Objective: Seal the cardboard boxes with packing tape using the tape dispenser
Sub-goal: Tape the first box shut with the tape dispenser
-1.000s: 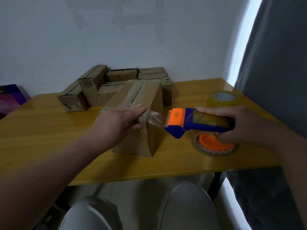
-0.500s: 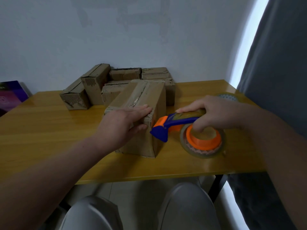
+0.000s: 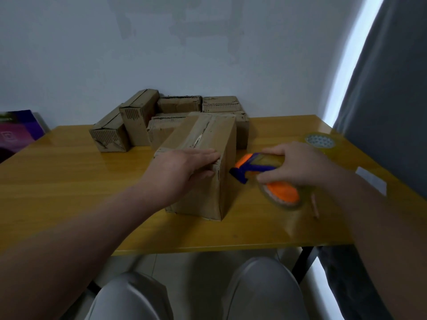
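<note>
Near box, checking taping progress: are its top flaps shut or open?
Shut. On the box, both flaps lie flat and meet at a centre seam; the left hand presses its near end.

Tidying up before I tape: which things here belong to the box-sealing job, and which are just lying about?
Job: brown cardboard box under the left hand; blue-and-orange plastic tape dispenser in the right hand; pile of small brown cardboard boxes at the back.
Lying about: spare clear tape roll; purple book; white paper slip; thin brown stick.

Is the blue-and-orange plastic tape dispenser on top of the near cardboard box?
No; the right hand holds the dispenser beside the box, at its right side.
</note>
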